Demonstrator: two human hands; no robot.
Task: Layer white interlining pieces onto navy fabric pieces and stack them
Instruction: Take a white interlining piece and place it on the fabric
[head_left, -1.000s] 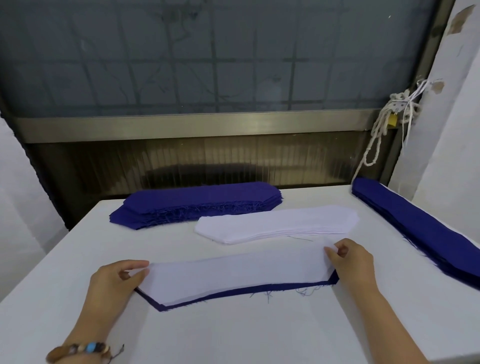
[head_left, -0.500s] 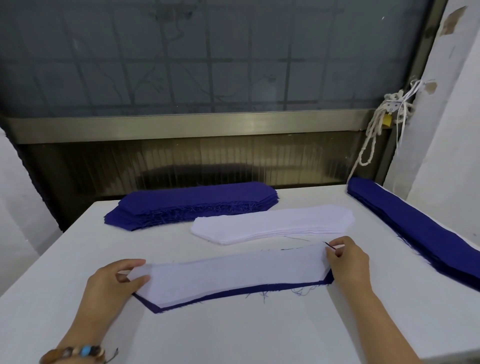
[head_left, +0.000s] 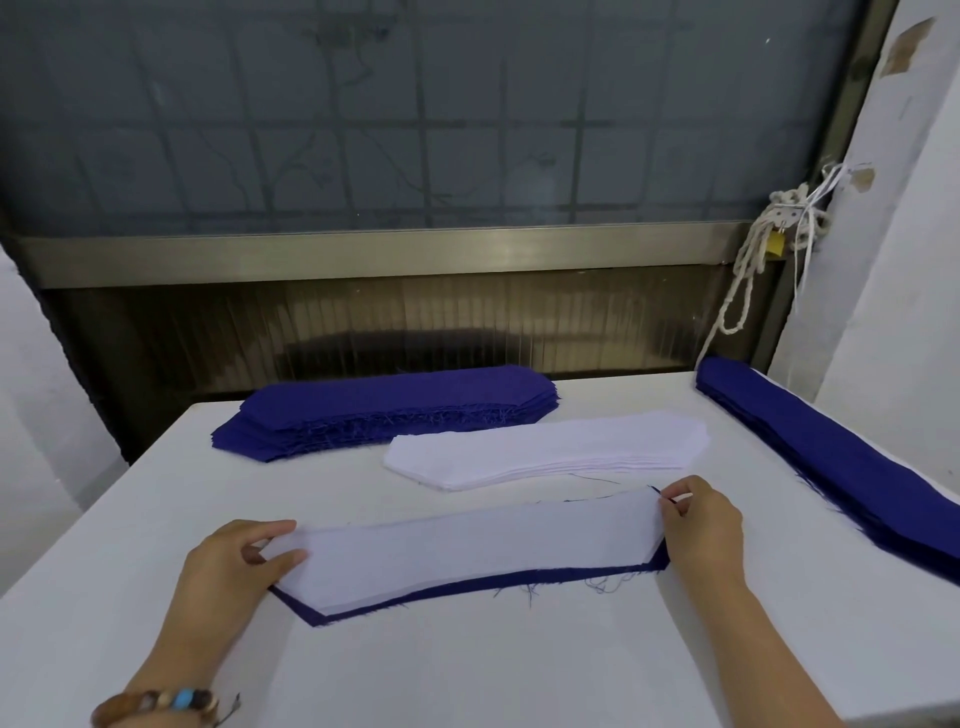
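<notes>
Finding: the white interlining piece (head_left: 467, 551) lies on a navy fabric piece (head_left: 519, 583) at the near middle of the bench (head_left: 467, 670). The left hand (head_left: 234, 566) pinches its left end, thumb on top. The right hand (head_left: 701, 525) pinches its far right corner between curled fingers (head_left: 675, 491).

Risks:
- Navy shows as a band along the near edge and at both near corners, but hardly at all along the far edge. The layers look offset, and stacking them like this would likely carry the error on.
- The interlining looks thin and limp. A tug from one end could skew or crease it.
- Loose threads (head_left: 602, 586) trail from the frayed navy edge, and one dark thread lies by the right fingers. Either could get trapped between the layers.

Surroundings: a white interlining stack (head_left: 550, 452) sits just beyond the work, near the right hand. A navy stack (head_left: 395, 410) sits behind it at the far edge. A long navy stack (head_left: 841, 467) runs along the right edge, close enough that the right forearm might brush it. A rope (head_left: 748, 270) hangs at the window frame, well apart.
</notes>
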